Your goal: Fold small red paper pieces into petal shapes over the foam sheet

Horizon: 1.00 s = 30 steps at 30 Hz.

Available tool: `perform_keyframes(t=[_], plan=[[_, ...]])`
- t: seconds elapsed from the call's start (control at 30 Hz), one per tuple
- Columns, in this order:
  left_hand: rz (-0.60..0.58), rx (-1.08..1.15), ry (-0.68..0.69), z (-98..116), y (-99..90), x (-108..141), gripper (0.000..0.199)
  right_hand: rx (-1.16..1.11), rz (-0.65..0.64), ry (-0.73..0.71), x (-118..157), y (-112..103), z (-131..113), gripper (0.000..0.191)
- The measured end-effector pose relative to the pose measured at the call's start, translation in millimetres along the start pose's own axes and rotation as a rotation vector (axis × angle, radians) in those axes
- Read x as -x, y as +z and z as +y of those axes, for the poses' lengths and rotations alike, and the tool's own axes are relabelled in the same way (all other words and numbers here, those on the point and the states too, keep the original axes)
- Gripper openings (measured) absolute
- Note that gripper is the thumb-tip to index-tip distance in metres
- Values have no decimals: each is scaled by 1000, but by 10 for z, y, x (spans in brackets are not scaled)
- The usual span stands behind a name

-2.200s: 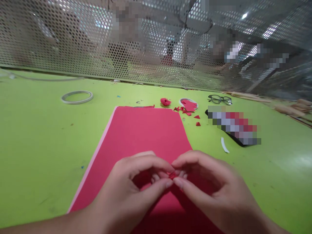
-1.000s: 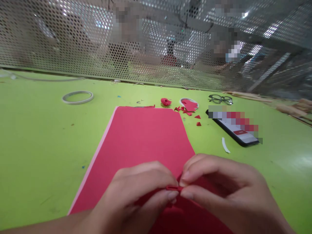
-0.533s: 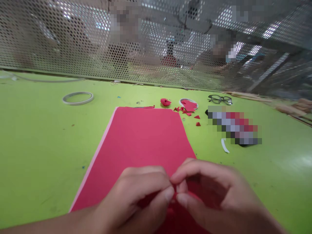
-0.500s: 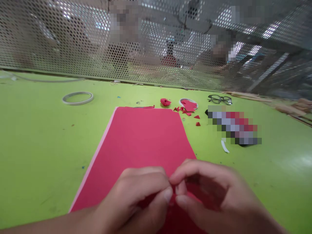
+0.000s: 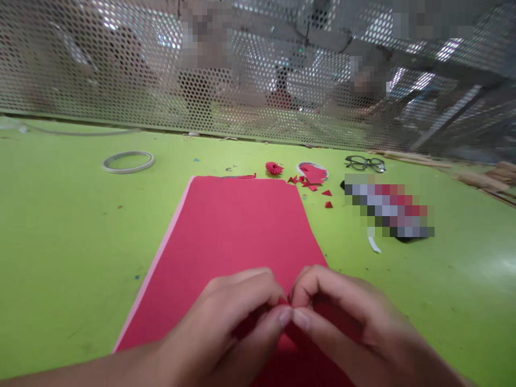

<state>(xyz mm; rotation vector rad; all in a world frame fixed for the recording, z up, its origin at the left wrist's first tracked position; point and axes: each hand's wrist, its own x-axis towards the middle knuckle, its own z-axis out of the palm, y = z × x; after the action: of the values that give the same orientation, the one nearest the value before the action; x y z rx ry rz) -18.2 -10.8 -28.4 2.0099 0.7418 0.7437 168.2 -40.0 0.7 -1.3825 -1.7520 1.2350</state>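
Above the lower part of a large red paper sheet (image 5: 242,231), my two hands meet fingertip to fingertip. My left hand (image 5: 229,317) pinches a small piece of red paper (image 5: 284,301) between thumb and index finger. On its other side my right hand (image 5: 346,317) has its thumb and fingertips closed against the same spot. Fingers hide most of the piece, so its shape does not show. Past the sheet's far edge sits a pleated red paper rosette (image 5: 274,169). Small folded red triangles (image 5: 328,205) lie to the right of it.
A white ring (image 5: 150,163) lies at the left; a second ring (image 5: 299,169) at the back has red paper pieces in it. Eyeglasses (image 5: 365,164), a pixelated dark-edged object (image 5: 389,209) and a white strip (image 5: 374,244) are to the right. A perforated metal screen (image 5: 250,97) borders the green table.
My right thumb has moved up against my left thumb, and the right fingers have shifted slightly right. A bit of red paper now shows between the fingertips.
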Motion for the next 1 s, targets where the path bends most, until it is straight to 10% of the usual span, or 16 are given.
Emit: perform_keyframes(t=[0.5,0.77,1.0], plan=[[2,131,-199,143,-40,-109,34,-53,12,130,20,-57,-25,17],[-45,136,-337,198,-46,-153,32,546,392,228,-707,-1171,273,17],[-81,55,-303,194,-50,-131,30,743,256,415,-1331,-1464,321,25]])
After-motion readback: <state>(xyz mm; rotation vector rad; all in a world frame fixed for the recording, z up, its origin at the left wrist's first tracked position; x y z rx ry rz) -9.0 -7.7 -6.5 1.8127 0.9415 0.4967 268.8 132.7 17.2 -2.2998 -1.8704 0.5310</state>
